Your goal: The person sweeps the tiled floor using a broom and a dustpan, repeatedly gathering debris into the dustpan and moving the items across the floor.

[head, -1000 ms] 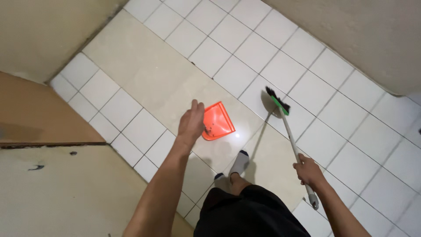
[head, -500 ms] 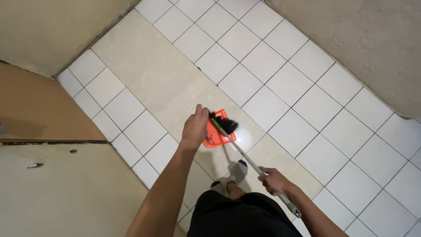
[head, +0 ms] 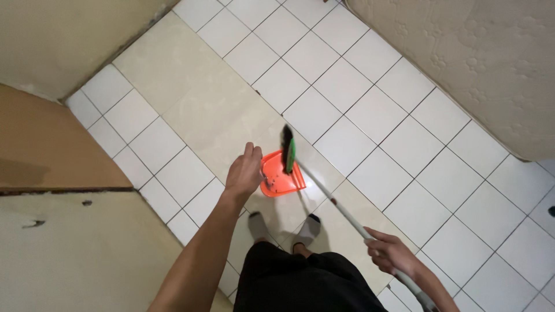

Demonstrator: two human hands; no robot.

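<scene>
**Broom head over the dustpan**

The floor was white tile (head: 370, 173) with a beige strip, beside a patterned mattress (head: 480, 63). The left hand (head: 244, 172) gripped the orange dustpan (head: 279, 179) at its left edge. The right hand (head: 390, 254) was closed around the broom (head: 324, 193) handle. The long handle ran from this hand up-left, its bristles resting over the pan, nearer the left hand.

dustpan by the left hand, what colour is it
Orange; the dustpan shows best in the head view, beside the left hand.

Broom head (head: 288, 149) over dustpan (head: 280, 176), feet just behind
</scene>
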